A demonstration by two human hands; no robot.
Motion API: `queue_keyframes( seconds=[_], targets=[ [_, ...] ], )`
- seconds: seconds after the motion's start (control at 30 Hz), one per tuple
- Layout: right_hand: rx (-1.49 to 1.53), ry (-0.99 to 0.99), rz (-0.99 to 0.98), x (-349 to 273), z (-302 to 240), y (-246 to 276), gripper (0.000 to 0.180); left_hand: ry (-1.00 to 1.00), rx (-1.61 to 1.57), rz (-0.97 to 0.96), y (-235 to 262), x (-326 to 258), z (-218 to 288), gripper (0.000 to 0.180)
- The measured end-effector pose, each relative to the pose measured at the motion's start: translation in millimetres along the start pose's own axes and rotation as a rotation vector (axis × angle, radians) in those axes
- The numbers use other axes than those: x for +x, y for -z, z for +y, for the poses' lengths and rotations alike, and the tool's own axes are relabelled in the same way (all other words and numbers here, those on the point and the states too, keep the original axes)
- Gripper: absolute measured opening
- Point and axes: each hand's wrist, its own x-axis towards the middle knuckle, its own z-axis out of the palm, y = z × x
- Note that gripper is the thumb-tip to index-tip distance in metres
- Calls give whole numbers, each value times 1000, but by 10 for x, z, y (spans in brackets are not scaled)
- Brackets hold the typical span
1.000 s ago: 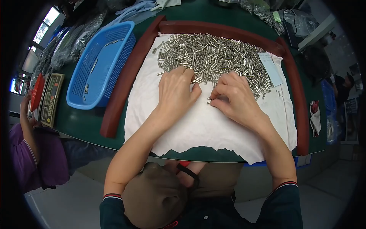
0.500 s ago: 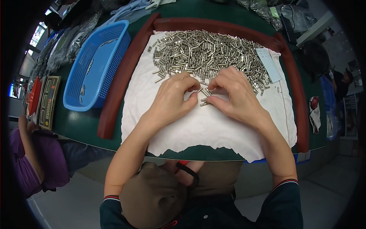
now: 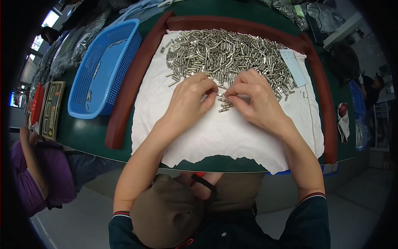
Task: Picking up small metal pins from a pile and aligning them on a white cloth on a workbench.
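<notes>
A wide heap of small shiny metal pins (image 3: 224,56) lies on a white cloth (image 3: 207,137). In front of it, a small group of pins (image 3: 225,105) lies roughly side by side between my hands. My left hand (image 3: 191,96) is curled at the near edge of the heap, thumb and forefinger drawn together; what they hold is hidden. Across from it, my right hand (image 3: 256,97) pinches a pin at the top of the small group, its fingertips partly covering it.
A dark red wooden frame (image 3: 319,99) borders the cloth on three sides. Left of it stands a blue plastic basket (image 3: 108,93) with a few pins inside. A pale blue paper slip (image 3: 292,67) lies at the heap's right. Another person in purple (image 3: 43,174) is at the far left.
The small group of pins now shows more pieces lined up between my hands. My right fingertips have lifted slightly away from its lower pins; the left hand has barely moved.
</notes>
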Motion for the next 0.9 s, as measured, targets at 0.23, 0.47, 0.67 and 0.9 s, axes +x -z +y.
queue_keyframes(
  seconds=[0.23,0.47,0.67,0.9],
  targets=[
    [-100,21,38,-9,-37,-18,9,4,79,31,11,-10,-23,7],
    [-37,-13,-19,-20,-28,-42,7,45,-9,-21,-6,0,24,7],
    [-42,-49,-174,-7,-15,195,6,90,-64,-120,62,-47,92,12],
    [-81,-21,-198,-9,-58,130,7,38,-85,-115,26,-51,111,19]
  ],
)
